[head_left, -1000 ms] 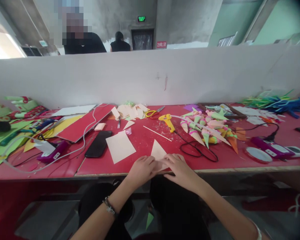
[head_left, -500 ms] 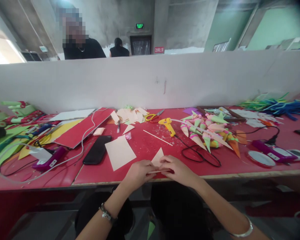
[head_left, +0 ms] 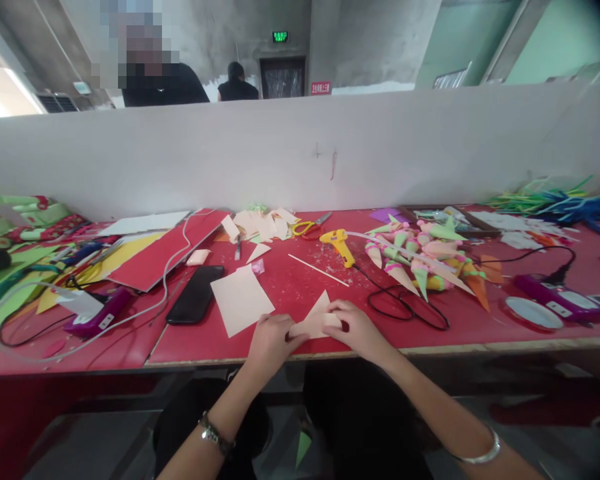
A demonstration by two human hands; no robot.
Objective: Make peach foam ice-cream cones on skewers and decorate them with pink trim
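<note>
A cream triangular piece of craft sheet [head_left: 314, 325] lies near the table's front edge with its point facing away from me. My left hand [head_left: 276, 339] pinches its left corner between thumb and fingers. At the right side, my right hand [head_left: 351, 328] grips the same piece, its fingers curled over the edge. Left of my hands lies a larger cream square sheet [head_left: 242, 301]. Beyond them are a thin pale stick [head_left: 319, 270] and a yellow hot glue gun [head_left: 338, 247].
Finished cone-shaped pieces [head_left: 420, 257] are heaped at the right beside the glue gun's black cord. A black phone [head_left: 195, 295], a red board [head_left: 167, 257] and a purple power strip [head_left: 100, 317] lie left. Yellow scissors [head_left: 307, 228] and cream scraps [head_left: 263, 225] sit at the back.
The piece between my hands was nearly edge-on, its near edge a thin line; now its face shows, lying flatter. My left thumb has come to rest on top of its corner.
</note>
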